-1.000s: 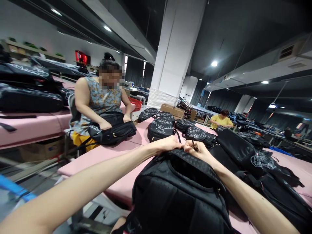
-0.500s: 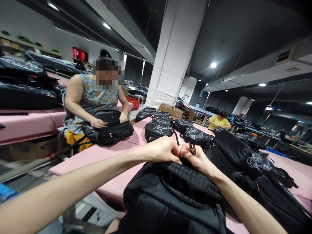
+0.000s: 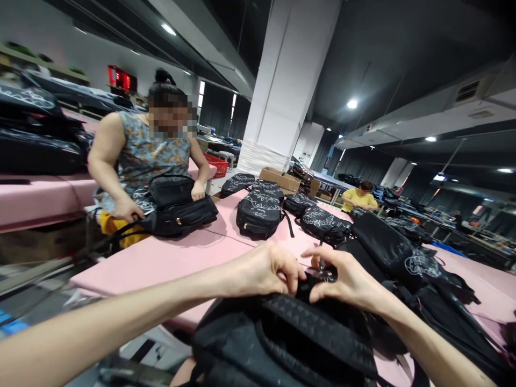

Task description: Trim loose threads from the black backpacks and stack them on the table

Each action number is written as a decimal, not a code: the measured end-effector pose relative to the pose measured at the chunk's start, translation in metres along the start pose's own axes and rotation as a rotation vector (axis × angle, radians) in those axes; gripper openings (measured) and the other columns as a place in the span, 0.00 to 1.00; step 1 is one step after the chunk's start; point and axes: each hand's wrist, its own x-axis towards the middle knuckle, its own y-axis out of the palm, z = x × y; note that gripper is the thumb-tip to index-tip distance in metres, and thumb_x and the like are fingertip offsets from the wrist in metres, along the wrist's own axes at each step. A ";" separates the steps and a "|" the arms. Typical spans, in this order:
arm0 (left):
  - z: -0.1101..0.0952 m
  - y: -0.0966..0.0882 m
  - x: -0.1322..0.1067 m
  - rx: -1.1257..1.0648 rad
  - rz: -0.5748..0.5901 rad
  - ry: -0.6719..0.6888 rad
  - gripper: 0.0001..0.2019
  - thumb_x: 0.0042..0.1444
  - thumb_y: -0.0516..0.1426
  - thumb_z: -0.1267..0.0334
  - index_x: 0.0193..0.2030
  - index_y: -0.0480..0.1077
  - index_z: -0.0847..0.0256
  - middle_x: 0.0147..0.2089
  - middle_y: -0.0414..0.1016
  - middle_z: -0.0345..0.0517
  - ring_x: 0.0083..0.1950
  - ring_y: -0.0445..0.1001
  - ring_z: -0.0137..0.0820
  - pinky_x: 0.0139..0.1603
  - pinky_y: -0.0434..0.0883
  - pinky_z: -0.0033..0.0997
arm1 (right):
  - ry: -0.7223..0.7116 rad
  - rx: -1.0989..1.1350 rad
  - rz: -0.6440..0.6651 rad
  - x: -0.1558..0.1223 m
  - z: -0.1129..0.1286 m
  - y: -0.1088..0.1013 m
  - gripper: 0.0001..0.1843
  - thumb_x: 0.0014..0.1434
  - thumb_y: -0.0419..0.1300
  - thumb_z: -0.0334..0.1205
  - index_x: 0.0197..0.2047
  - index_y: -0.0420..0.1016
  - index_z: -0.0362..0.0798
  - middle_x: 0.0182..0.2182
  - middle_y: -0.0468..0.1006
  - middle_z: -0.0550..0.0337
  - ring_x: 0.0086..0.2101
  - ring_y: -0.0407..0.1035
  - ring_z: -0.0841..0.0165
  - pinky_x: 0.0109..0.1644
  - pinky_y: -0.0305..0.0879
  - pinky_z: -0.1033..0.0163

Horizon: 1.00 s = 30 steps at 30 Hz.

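Observation:
A black backpack (image 3: 282,344) lies in front of me on the pink table (image 3: 161,260). My left hand (image 3: 268,269) is closed, pinching the fabric at the backpack's far top edge. My right hand (image 3: 346,279) sits right beside it with fingers curled round a small dark tool (image 3: 322,273) pressed against the same edge. The two hands almost touch. What the tool is stays hard to make out.
Several black bags with white print (image 3: 260,212) lie further along the table, and a pile of black bags (image 3: 403,252) sits at the right. A seated person (image 3: 141,161) across the left handles a black bag (image 3: 177,207). Another person (image 3: 358,196) sits far back. A white pillar (image 3: 282,80) stands behind.
Both hands have dropped lower onto the backpack's top edge. The right hand turned palm down over the tool. The camera tilted, and the seated person's hand moved to the bag's left end.

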 end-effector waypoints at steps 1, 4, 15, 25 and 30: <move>0.000 0.000 -0.003 -0.005 0.019 0.038 0.09 0.42 0.55 0.78 0.23 0.75 0.63 0.32 0.77 0.43 0.38 0.74 0.30 0.37 0.67 0.21 | 0.024 -0.038 0.036 -0.005 0.001 0.001 0.27 0.42 0.68 0.50 0.45 0.72 0.51 0.35 0.75 0.61 0.34 0.68 0.67 0.38 0.62 0.65; -0.005 0.001 -0.012 0.087 0.024 0.129 0.09 0.46 0.56 0.78 0.23 0.74 0.63 0.37 0.77 0.46 0.37 0.74 0.28 0.36 0.67 0.19 | 0.102 -0.084 0.051 -0.013 0.002 0.007 0.21 0.47 0.66 0.46 0.44 0.73 0.50 0.37 0.75 0.59 0.35 0.68 0.67 0.38 0.62 0.65; -0.044 0.012 -0.031 0.839 0.126 0.220 0.13 0.58 0.45 0.76 0.28 0.66 0.61 0.29 0.70 0.42 0.27 0.65 0.26 0.25 0.56 0.24 | 0.042 -0.152 -0.061 -0.011 -0.001 0.024 0.15 0.40 0.54 0.21 0.29 0.74 0.45 0.26 0.75 0.61 0.27 0.67 0.71 0.31 0.57 0.68; -0.024 0.031 -0.031 0.762 -0.030 -0.178 0.12 0.54 0.45 0.76 0.28 0.66 0.62 0.26 0.71 0.40 0.27 0.67 0.27 0.27 0.61 0.24 | 0.007 -0.342 -0.169 0.004 -0.025 0.015 0.08 0.51 0.59 0.32 0.36 0.75 0.48 0.31 0.76 0.59 0.32 0.70 0.67 0.33 0.59 0.67; -0.012 0.023 -0.026 0.545 -0.232 -0.204 0.09 0.56 0.48 0.70 0.28 0.67 0.61 0.29 0.73 0.41 0.30 0.70 0.25 0.32 0.64 0.22 | -0.168 -0.510 -0.254 -0.001 -0.020 0.001 0.17 0.53 0.61 0.40 0.46 0.67 0.46 0.37 0.75 0.54 0.37 0.67 0.64 0.38 0.59 0.62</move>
